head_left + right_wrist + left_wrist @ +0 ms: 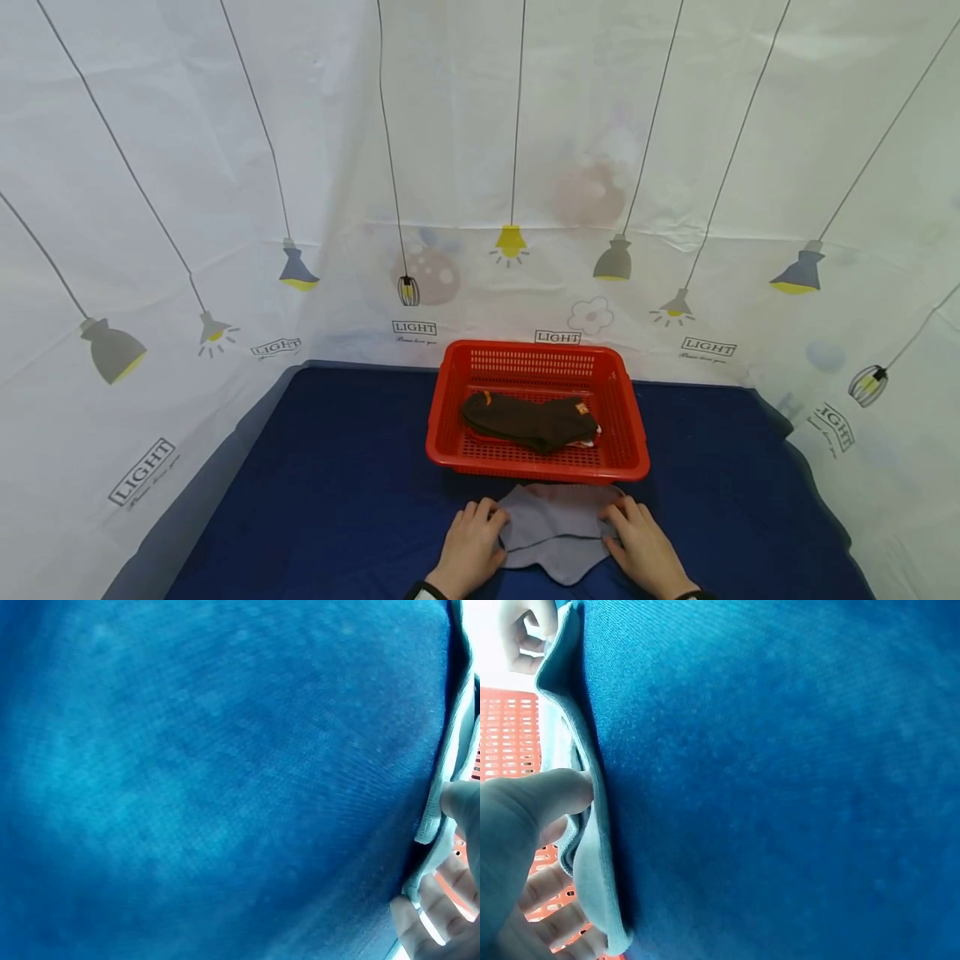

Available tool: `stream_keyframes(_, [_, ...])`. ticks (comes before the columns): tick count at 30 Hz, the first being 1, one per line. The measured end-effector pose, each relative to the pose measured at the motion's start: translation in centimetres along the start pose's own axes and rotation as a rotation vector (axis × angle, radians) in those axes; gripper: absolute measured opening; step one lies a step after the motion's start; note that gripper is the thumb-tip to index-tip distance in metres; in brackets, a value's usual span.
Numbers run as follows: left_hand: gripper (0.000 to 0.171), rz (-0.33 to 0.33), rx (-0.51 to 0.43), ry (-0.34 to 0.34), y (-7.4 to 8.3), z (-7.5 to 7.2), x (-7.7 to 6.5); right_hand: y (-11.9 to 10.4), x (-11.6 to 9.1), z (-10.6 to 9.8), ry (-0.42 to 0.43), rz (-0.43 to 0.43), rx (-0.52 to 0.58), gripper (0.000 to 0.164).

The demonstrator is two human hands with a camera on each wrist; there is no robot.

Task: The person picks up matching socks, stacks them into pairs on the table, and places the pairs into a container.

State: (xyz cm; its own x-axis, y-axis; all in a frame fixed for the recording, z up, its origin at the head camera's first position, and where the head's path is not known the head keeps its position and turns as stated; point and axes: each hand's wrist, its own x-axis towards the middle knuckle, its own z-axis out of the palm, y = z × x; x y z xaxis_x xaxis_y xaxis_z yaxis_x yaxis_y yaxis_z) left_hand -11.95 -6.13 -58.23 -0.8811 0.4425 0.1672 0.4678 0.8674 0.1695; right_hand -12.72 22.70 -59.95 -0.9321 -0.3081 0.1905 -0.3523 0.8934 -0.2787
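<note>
A pair of light grey socks lies layered on the dark blue cloth, with a rounded heel bulging toward me. My left hand pinches the left end; in the left wrist view its thumb lies on the near side of the fabric, fingers beyond it. At the right end, my right hand pinches the socks between thumb and fingers. The right wrist view shows the layered sock edges by that thumb, with part of the hand cut off by the frame.
Just beyond the socks stands a red plastic basket with slotted walls. Dark brown socks lie in it, over something red and white mostly hidden. The dark blue cloth extends to both sides, and a white lamp-print curtain surrounds it.
</note>
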Motion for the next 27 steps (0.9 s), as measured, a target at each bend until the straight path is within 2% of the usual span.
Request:
stream_keyframes(9, [0.024, -0.016, -0.002, 0.002, 0.0, 0.4, 0.8, -0.1, 0.4, 0.1, 0.027, -0.012, -0.022, 0.029])
stream_keyframes(13, [0.020, 0.000, 0.038, 0.005, -0.1, 0.6, 1.3, -0.1, 0.6, 0.1, 0.052, -0.035, -0.029, 0.028])
stream_keyframes(20, [0.015, 0.036, 0.075, 0.042, -0.1, 0.3, 2.0, -0.2, 1.1, -0.1, 0.043, -0.042, -0.052, 0.025])
stream_keyframes(27, [0.012, 0.040, 0.107, 0.047, 0.0, -0.1, 2.2, -0.4, 1.0, -0.9, 0.117, -0.084, -0.077, 0.028])
